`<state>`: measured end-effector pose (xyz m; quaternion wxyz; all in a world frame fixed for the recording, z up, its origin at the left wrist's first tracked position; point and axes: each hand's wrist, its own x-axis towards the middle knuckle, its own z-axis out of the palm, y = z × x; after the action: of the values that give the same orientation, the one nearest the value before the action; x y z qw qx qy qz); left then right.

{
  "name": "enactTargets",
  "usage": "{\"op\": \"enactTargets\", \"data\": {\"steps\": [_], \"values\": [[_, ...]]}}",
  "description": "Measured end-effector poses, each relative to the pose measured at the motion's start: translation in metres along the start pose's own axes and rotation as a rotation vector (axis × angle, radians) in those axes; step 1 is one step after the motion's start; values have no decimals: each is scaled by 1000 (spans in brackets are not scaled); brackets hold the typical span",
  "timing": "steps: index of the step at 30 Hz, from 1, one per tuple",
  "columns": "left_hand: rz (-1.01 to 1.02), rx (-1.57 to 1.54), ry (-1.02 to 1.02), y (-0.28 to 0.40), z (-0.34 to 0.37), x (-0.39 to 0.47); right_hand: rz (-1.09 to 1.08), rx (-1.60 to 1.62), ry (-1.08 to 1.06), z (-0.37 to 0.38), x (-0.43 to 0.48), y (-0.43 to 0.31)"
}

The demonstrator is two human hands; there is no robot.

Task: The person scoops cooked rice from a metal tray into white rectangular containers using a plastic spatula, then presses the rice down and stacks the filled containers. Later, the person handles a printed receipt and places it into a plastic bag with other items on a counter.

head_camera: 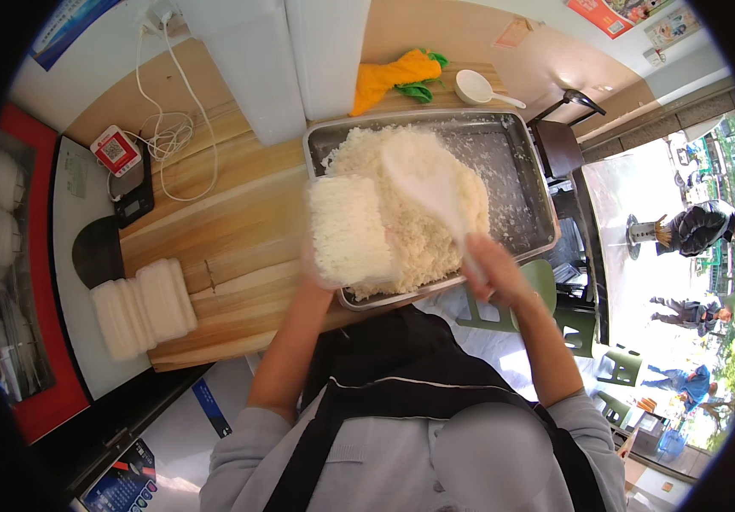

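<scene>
A clear plastic container packed with white rice [349, 230] is in my left hand [316, 280], at the near left corner of a metal tray [514, 173]. The container hides most of that hand's fingers. My right hand [494, 265] grips the handle of a white rice paddle [428, 185], blurred by motion. The paddle's blade is over the heap of cooked rice [415, 262] in the tray. Rice fills the tray's left and middle, and loose grains stick to the bare metal on its right.
Stacked translucent plastic containers or lids [143, 307] stand at the left of the wooden counter [246, 237]. Beyond are a small scale [134, 206], white cables [175, 141], tall white blocks [246, 64], an orange cloth [386, 80] and a white ladle [473, 87]. Green chairs [537, 288] stand right.
</scene>
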<state>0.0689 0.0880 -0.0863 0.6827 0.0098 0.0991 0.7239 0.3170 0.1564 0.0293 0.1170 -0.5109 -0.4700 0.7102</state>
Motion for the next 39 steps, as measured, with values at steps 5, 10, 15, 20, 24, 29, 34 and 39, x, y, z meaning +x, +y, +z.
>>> {"op": "enactTargets", "data": {"steps": [5,10,15,20,24,29,34,39], "values": [[54,111,-52,28,-25,-33,-338,-1368,363,-68,-5,-58],[44,80,141,59,-58,-76,-109,-1696,110,-49,49,-73],[-104,99,260,80,-104,-109,240,-1582,-51,-13,112,-90],[-99,7,354,93,-127,-132,-231,-1798,129,19,113,-156],[27,-318,524,100,-117,-162,-1342,-1165,463,75,138,-249],[195,-48,672,113,-107,-196,-1806,-1089,552,160,158,-328],[296,-52,626,110,-111,-218,-1289,-1480,83,195,146,-379],[368,13,664,104,-111,-225,-1072,-1384,-110,204,154,-408]]}}
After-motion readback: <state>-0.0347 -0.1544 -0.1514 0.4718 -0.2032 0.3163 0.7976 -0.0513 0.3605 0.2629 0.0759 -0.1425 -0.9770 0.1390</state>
